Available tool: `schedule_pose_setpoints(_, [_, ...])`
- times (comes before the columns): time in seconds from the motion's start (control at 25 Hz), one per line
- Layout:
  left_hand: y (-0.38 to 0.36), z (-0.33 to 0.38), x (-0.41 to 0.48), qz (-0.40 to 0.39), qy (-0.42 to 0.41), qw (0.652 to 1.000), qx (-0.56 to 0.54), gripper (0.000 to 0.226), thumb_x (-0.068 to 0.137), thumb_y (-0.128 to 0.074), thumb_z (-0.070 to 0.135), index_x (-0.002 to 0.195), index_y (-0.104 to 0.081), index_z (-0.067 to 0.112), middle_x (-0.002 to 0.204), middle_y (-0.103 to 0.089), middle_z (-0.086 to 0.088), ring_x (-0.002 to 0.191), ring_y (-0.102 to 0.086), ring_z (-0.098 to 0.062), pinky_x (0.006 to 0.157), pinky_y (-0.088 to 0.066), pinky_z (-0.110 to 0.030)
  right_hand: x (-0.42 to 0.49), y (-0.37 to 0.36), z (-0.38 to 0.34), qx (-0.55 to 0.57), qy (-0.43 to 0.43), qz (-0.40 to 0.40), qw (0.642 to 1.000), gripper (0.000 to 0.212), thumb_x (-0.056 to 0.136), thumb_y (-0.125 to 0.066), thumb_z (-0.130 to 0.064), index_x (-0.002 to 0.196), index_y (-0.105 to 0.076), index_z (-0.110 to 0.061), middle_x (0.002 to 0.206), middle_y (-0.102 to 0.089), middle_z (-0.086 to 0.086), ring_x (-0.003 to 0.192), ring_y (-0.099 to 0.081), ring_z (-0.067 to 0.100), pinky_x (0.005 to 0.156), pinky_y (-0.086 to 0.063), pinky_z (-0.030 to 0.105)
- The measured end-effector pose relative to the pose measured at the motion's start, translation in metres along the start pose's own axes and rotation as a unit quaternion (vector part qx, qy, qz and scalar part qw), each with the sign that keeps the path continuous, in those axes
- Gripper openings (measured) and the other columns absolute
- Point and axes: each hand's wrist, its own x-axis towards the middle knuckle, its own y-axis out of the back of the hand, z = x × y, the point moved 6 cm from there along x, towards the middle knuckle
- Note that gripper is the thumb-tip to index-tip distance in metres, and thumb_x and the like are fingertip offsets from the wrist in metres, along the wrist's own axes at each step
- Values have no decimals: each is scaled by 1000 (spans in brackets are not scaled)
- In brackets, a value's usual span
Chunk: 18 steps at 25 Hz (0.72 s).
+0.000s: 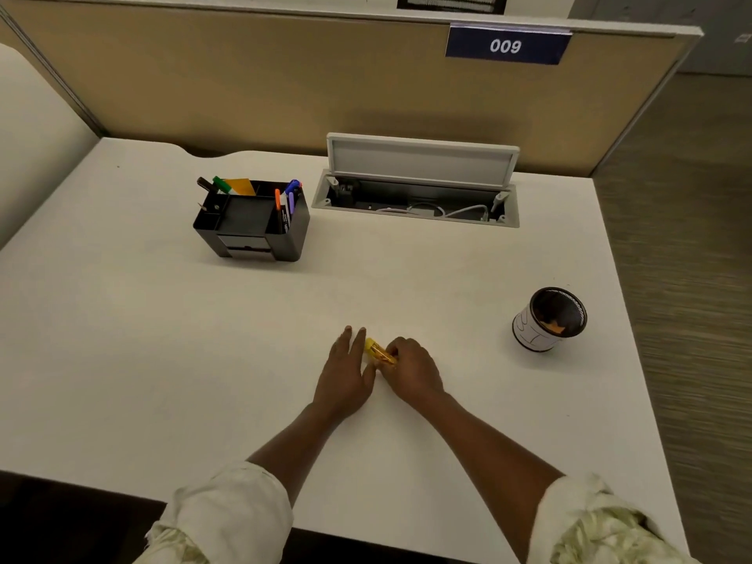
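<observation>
hands meet just below the middle of the frame, on the white table (pixel 162 360). the right hand (pixel 411 368) has its fingers curled round a yellow marker (pixel 377 351), which lies slanted between the two hands, its far end pointing to the upper left. the left hand (pixel 344 374) lies palm down with straight fingers, just beside the marker; whether it touches it i cannot tell. a black desk organiser (pixel 252 234) holding coloured pens (pixel 287 197) stands at the upper left of the table. right of it a cable hatch (pixel 415 197) stands open. a round cup (pixel 547 319) sits near the right edge, well apart from the hands. a blue plate (pixel 506 46) reading 009 hangs on the partition (pixel 244 83) at the top.
</observation>
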Motion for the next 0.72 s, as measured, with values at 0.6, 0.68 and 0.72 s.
schedule_pose_setpoints(0.6, [13,203,17,-12,-63,962,-264,20,87,-74,25,100,-64,12,84,-73,-5,70,-72,-14,69,-58,-29,-62,136,86,724,-176,26,667,30,90,-69,-40,95,-71,-11,70,-64,4,58,-61,11,53,-54,21])
schedule_pose_setpoints(0.68, [10,229,15,8,-79,966,-245,18,87,-73,26,96,-64,13,82,-72,-2,71,-69,-14,66,-56,-29,-61,147,84,741,-176,61,645,28,90,-69,-42,83,-70,-15,64,-60,-1,50,-54,7,49,-49,19])
schedule_pose_setpoints(0.72, [8,240,14,14,-88,967,-237,17,88,-72,26,95,-63,13,82,-71,-3,72,-67,-16,66,-56,-31,-61,153,84,741,-177,79,643,27,91,-69,-41,83,-70,-16,65,-60,-3,49,-52,6,49,-48,19])
